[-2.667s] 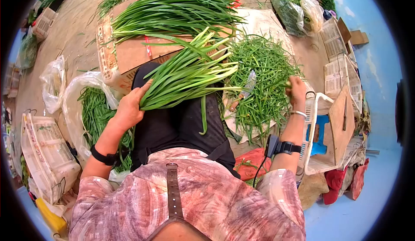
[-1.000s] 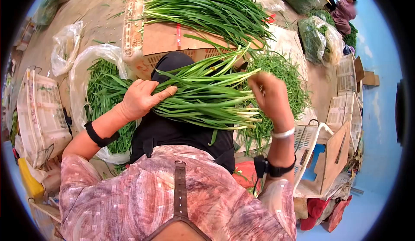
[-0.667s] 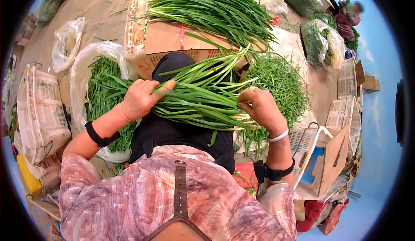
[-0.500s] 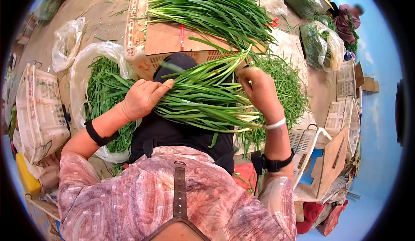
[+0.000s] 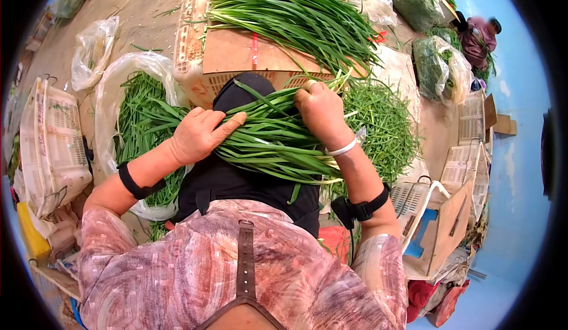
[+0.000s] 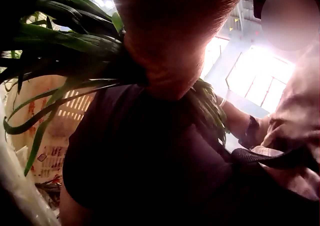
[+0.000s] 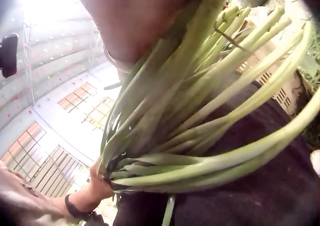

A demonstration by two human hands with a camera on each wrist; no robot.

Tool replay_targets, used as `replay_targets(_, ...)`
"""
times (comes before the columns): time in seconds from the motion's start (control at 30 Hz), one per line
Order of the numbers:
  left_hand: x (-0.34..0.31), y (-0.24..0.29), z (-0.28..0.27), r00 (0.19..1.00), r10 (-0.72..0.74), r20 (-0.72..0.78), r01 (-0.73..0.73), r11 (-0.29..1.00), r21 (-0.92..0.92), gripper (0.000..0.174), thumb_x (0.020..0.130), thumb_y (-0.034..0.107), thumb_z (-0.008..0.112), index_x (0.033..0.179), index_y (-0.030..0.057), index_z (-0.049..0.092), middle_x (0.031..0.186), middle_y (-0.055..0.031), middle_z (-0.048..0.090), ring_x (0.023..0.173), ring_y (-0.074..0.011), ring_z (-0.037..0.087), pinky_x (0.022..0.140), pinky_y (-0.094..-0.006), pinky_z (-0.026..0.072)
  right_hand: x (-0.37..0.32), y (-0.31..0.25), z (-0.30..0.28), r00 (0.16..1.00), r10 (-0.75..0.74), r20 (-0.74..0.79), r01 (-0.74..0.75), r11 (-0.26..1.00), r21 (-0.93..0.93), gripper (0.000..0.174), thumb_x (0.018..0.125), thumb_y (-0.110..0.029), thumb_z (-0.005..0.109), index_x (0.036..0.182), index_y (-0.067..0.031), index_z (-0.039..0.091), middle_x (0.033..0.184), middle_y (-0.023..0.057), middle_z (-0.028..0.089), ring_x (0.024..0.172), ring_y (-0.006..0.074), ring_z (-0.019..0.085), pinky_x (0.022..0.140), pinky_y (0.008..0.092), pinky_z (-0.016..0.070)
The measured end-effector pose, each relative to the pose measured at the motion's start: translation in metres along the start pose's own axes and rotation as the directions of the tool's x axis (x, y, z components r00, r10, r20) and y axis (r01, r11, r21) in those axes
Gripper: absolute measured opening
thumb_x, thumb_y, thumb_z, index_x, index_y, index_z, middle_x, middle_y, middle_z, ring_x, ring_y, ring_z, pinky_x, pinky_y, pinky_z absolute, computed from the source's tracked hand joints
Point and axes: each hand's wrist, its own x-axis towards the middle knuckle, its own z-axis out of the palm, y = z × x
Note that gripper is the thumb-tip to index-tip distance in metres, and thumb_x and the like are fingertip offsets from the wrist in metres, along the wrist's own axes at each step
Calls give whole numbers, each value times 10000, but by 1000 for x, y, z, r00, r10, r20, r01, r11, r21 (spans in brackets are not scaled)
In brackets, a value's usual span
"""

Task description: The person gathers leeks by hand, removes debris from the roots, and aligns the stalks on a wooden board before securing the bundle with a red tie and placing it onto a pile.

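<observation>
A loose bunch of garlic chives (image 5: 272,149) lies across the dark-trousered lap in the head view, pale stem ends to the right. My left hand (image 5: 198,132) grips its leafy end, thumb laid over the leaves. At the stem end, my right hand (image 5: 321,112) has its fingers curled around some chives at the bunch's far side. The right wrist view shows the pale stems (image 7: 220,121) fanned out close below that hand. In the left wrist view, the left hand (image 6: 165,61) is dark, with leaves (image 6: 75,41) spreading from it.
Ahead, a bigger chive bundle (image 5: 290,19) rests on cardboard (image 5: 228,58) over a crate. Green trimmings (image 5: 381,123) are heaped at right, a knife (image 5: 361,133) partly showing. A plastic bag of greens (image 5: 142,117) stands left; crates (image 5: 56,140) flank both sides. Another person (image 5: 478,40) sits far right.
My right hand came from the trimmings heap to the bunch's stem end, worked along it, and now is farther left at its far side. The left hand keeps its grip.
</observation>
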Motion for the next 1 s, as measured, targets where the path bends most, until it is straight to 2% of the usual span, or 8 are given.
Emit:
replay_targets(0.13,-2,-2,2,1000,0,-7,0,1000,2,540,724,101,504,1264,79,494,753,-40,510,617,-167,496,584,-288,383,-6,-4,-16,966,-21,-259,80,972,220,94,712,-77,671,740,-69,581,761,72,562,676,229,563,567,333,465)
replay_targets(0.3,-5,-4,4,1000,-8,11,9,997,-72,631,674,84,596,1279,-3,438,820,-72,555,693,-205,535,603,-310,375,-17,-21,-43,967,253,-34,-157,692,704,83,769,-10,625,828,-51,583,722,82,619,624,239,618,554,300,492)
replay_targets(0.37,-4,-2,3,1000,-18,17,19,996,-81,619,678,82,594,1273,-3,446,820,-72,555,691,-206,536,599,-310,375,-18,-12,-71,896,331,295,-278,-99,955,7,823,-16,584,820,-22,584,732,97,637,553,118,599,460,219,456)
replay_targets(0.53,-5,-2,-3,1000,8,13,-7,998,-55,570,683,86,588,1247,80,507,826,-76,557,692,-205,539,584,-317,376,-70,106,-86,851,486,197,-159,-119,980,77,816,-21,575,890,-18,590,755,99,628,537,94,558,463,180,452)
replay_targets(0.6,-5,-3,-3,1000,19,12,-18,999,-37,550,688,92,579,1235,116,527,826,-81,554,694,-205,539,584,-316,378,-68,129,-84,692,618,373,-491,24,871,143,801,-31,592,941,-1,602,795,109,640,592,123,594,521,220,483)
replay_targets(0.8,-3,-2,-2,999,48,21,-47,998,-45,528,688,92,567,1215,113,547,833,-79,547,684,-203,528,590,-315,375,-5,76,-59,966,249,75,-260,908,328,374,743,-111,679,1097,-24,593,1049,154,624,957,280,603,865,370,467)
replay_targets(0.9,0,-2,-3,998,57,24,-55,997,-48,526,683,97,568,1209,111,555,825,-62,541,674,-194,520,582,-311,367,34,56,-38,950,-56,308,-115,852,511,278,753,-89,658,1018,-12,623,968,133,656,856,273,633,809,317,489)
replay_targets(1.0,-2,0,-6,999,45,30,-44,998,-36,515,680,101,565,1195,111,567,804,-43,528,649,-179,502,572,-302,356,44,76,-26,942,63,329,-268,729,630,198,810,-107,606,949,28,646,844,124,676,728,212,660,716,295,527)
